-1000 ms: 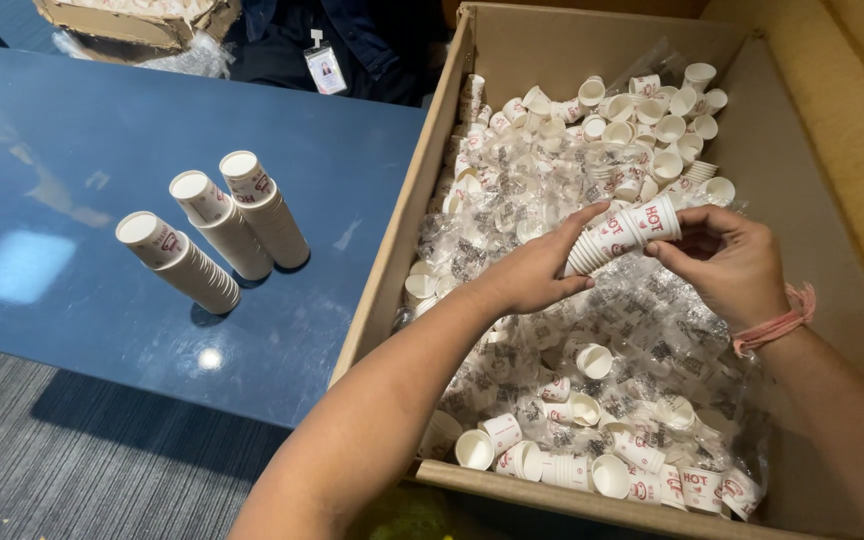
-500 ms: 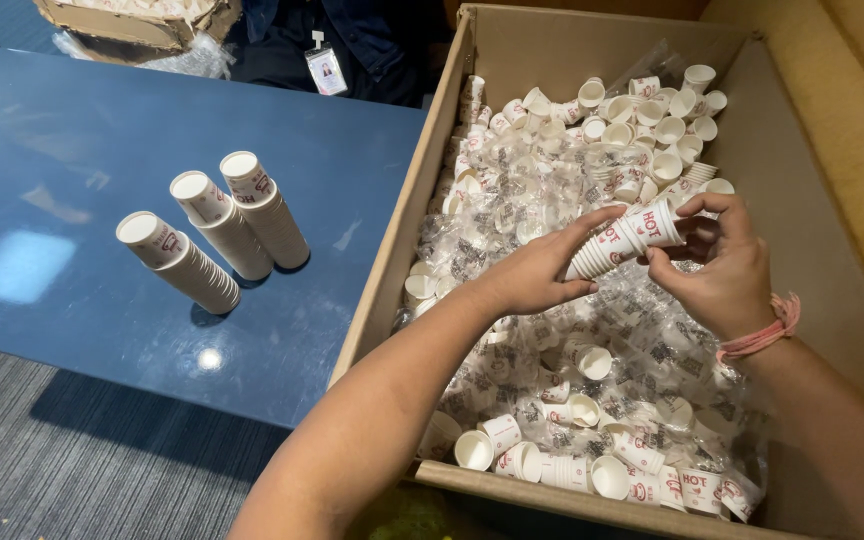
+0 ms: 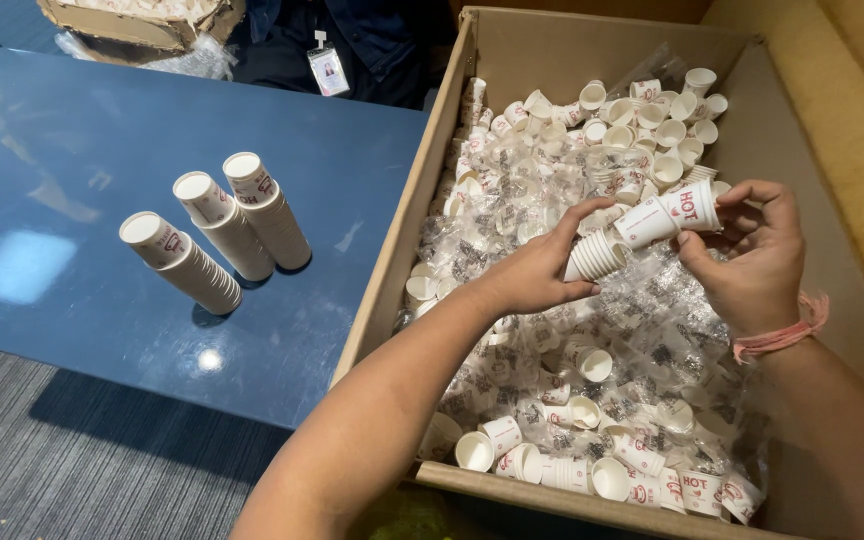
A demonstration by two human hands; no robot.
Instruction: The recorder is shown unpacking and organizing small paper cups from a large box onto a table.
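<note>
Over a large cardboard box [image 3: 407, 215] filled with small white paper cups and clear plastic wrappers, I hold a short nested stack of white paper cups [image 3: 640, 228] with red print. My left hand [image 3: 537, 268] grips the stack's lower end. My right hand [image 3: 752, 258], a pink band on its wrist, pinches the top cup at the rim. The stack lies nearly horizontal above the loose cups [image 3: 592, 150].
Three tall stacks of nested cups [image 3: 220, 228] stand upside down on the blue table [image 3: 62, 150] left of the box. Another cardboard box [image 3: 127, 20] and a person's dark clothing with a badge [image 3: 327, 68] are at the table's far side. Grey carpet lies below.
My right hand has shifted slightly up and right along the stack, fingers now around the top cup's rim. The left hand stays on the lower end.
</note>
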